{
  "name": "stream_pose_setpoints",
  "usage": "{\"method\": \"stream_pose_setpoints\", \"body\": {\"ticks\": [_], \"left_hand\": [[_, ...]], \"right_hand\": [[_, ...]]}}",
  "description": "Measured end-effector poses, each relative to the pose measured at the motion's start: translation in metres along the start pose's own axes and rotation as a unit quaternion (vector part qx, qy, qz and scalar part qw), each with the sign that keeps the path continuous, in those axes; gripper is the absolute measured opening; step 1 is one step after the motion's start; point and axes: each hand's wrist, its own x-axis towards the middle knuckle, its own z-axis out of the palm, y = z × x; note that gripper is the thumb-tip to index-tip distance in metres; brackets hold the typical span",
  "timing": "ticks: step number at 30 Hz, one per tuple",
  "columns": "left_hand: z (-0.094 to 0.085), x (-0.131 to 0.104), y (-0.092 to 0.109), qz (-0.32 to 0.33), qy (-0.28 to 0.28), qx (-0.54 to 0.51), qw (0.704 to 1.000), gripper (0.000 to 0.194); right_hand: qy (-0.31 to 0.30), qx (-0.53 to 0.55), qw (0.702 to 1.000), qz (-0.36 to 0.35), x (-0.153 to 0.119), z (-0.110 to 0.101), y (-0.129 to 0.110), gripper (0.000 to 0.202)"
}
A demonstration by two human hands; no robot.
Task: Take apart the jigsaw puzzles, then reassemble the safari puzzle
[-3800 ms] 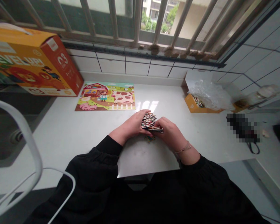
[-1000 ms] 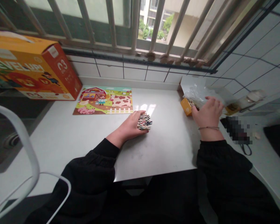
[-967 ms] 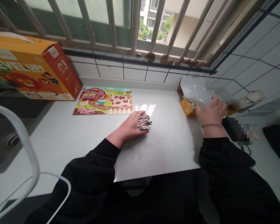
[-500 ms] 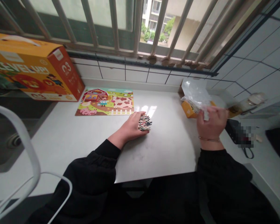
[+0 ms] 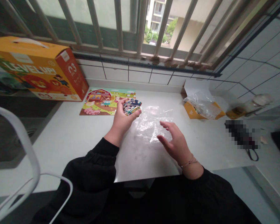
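Observation:
My left hand [image 5: 123,119] is closed round a stack of puzzle pieces [image 5: 132,106], lifted off the worktop with their printed edges showing. My right hand [image 5: 175,140] has its thumb and fingers spread, with nothing gripped. It hovers by a clear plastic bag [image 5: 148,126] lying crumpled on the white worktop; whether the fingertips touch the plastic I cannot tell. Behind my left hand, a farm picture board [image 5: 98,107] with a barn, pigs and a farmer lies flat. My hand and the pieces hide part of its right side.
A large orange box [image 5: 39,68] marked LEVEL UP! stands at the back left beside the sink [image 5: 21,133]. Back right is an opened small orange box [image 5: 191,112] with clear plastic in it. A jar [image 5: 249,105] and a blurred dark object [image 5: 241,133] sit farther right. A white cable [image 5: 67,182] crosses front left.
My left hand has raised and turned the stack toward the farm board. My right hand has come left from the small orange box and opened; a clear bag now lies on the worktop.

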Motion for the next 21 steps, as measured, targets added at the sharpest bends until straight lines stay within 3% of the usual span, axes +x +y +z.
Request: {"method": "stream_pose_setpoints", "body": {"ticks": [2,5,9,13,18,21], "left_hand": [[0.009,-0.008,0.006,-0.015,-0.074,-0.077,0.994,0.088],[0.023,-0.025,0.016,-0.029,-0.163,-0.117,0.979,0.098],[0.03,-0.039,0.023,-0.002,-0.157,-0.055,0.986,0.099],[0.028,-0.038,0.024,0.045,-0.149,0.055,0.986,0.098],[0.029,-0.035,0.022,0.064,-0.186,0.089,0.976,0.102],[0.03,-0.034,0.019,0.053,-0.177,0.097,0.978,0.106]], "right_hand": [[0.019,0.115,0.991,0.07,0.016,0.002,0.0,0.071],[-0.041,0.289,0.949,0.117,0.042,0.017,0.002,0.098],[-0.096,0.413,0.899,0.107,0.061,0.047,0.001,0.114],[-0.072,0.424,0.892,0.142,0.061,0.06,-0.004,0.109],[-0.062,0.464,0.863,0.189,0.061,0.058,-0.009,0.09],[-0.068,0.477,0.854,0.195,0.064,0.058,-0.011,0.077]]}}
